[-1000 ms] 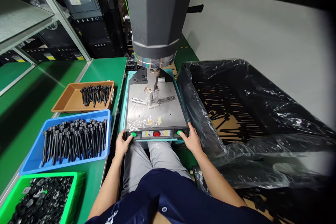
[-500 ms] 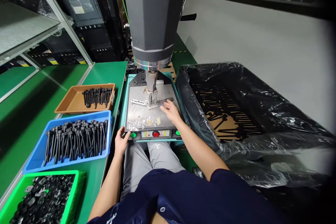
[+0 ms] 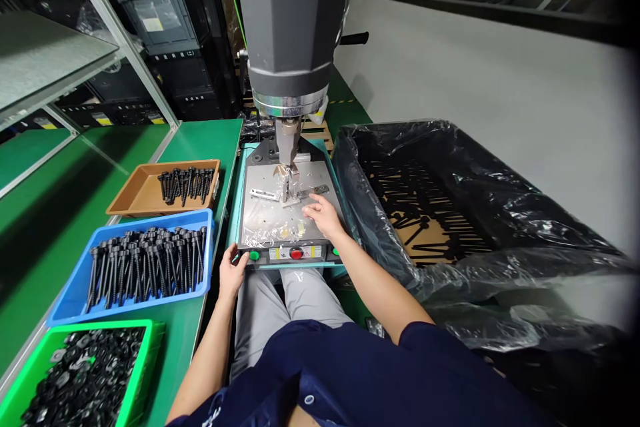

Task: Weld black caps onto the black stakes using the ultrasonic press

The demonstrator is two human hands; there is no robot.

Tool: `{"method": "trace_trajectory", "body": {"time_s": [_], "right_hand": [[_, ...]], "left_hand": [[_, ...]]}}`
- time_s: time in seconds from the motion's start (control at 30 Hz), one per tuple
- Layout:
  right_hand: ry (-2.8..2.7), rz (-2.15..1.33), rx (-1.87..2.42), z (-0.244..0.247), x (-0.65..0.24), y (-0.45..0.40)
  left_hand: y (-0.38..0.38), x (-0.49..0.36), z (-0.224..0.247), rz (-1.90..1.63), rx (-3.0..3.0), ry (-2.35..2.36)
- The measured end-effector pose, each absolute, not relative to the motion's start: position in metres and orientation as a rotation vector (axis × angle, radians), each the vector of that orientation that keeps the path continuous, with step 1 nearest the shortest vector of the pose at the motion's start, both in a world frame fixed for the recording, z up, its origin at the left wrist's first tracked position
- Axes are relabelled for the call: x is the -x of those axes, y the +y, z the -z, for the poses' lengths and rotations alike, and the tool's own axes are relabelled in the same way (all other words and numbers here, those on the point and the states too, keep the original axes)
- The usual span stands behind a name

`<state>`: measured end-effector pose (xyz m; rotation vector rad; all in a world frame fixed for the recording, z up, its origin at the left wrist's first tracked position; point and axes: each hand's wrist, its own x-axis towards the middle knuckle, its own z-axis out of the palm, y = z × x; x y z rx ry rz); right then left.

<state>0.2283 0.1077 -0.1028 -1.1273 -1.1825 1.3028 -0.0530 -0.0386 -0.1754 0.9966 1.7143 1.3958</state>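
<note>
My right hand (image 3: 324,219) is over the metal work plate (image 3: 265,220) of a press, fingers stretched out and apart, with nothing visible in it. Its fingertips are beside a slotted metal bar (image 3: 317,191) that reaches right from the small fixture (image 3: 290,195). Above that fixture stands the tapered metal tool (image 3: 287,147) of the dark press head (image 3: 290,27). My left hand (image 3: 233,272) rests at the base's front left corner, thumb and fingers apart, thumb beside a green button (image 3: 254,255). What sits inside the fixture is too small to make out.
On the green bench at left stand a brown tray (image 3: 133,190) and a blue tray (image 3: 75,293) of black screw-like parts. Nearer is a green bin (image 3: 147,347) of small black pieces. A plastic-lined box (image 3: 500,187) with long black parts stands at right. A red button (image 3: 297,254) is front centre.
My right hand has drawn back slightly toward me from the slotted bar. The press tool stands a little higher over the fixture. My left hand stays at the corner.
</note>
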Motion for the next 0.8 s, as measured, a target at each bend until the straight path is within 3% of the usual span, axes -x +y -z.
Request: {"method": "trace_trajectory", "body": {"time_s": [0.23,0.47,0.63,0.8], "right_hand": [[-1.071,-1.378,1.225,0.109,-0.236,0.083],[-1.074,-1.312,1.447,0.131,-0.251,0.062],[-1.308,-0.8,1.583,0.118,-0.272,0.072],[-1.564,-0.439,1.344,0.07,-0.264,0.114]], "left_hand": [[-0.036,0.035,0.141,-1.411,-1.506,1.939],[-0.016,-0.003,0.125,-1.122,-2.041,1.695],[-0.013,-0.011,0.131,-0.983,-2.061,1.711],[-0.014,-0.01,0.132,-0.936,-2.095,1.714]]}}
